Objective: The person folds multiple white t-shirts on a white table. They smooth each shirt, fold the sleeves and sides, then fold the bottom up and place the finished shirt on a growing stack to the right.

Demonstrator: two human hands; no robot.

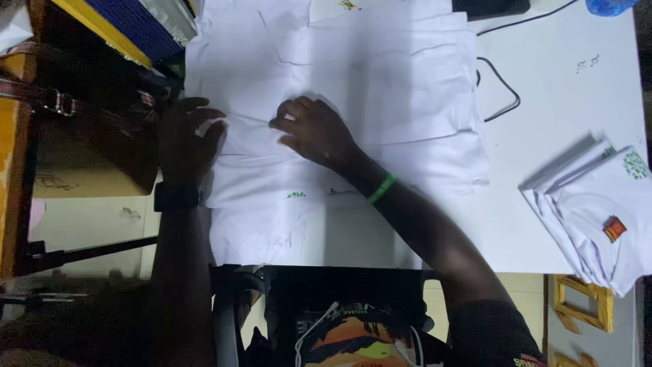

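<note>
On the tabletop: a white shirt (353, 122) lies spread flat over the middle of the white tabletop (543, 102), its lower edge near the person.
Left hand: the left hand (187, 139) rests on the left edge of the shirt, where the cloth meets the tabletop's side; a dark watch (178, 197) is on that wrist.
Left fingers: they are spread and lie flat on the cloth, pressing and not gripping; I see nothing held in them.
Right hand: the right hand (316, 132) lies on the middle-left part of the shirt, near the left hand but apart from it; a green band (382, 189) is on the wrist.
Right fingers: they are bent a little, tips on the cloth beside a crease; if they pinch a fold or only press, I cannot tell.
Done, as I judge: the shirt is laid out and mostly smooth; a pile of folded white shirts (598, 204) sits at the right side of the tabletop, well apart from the hands.
Left to do, as I judge: this shirt looks not yet folded small like the pile; only creases at the left side show.
Other things: a black cable (502, 88) lies on the tabletop just beside the shirt's right edge; a brown board (81, 163) is left of the tabletop.
</note>
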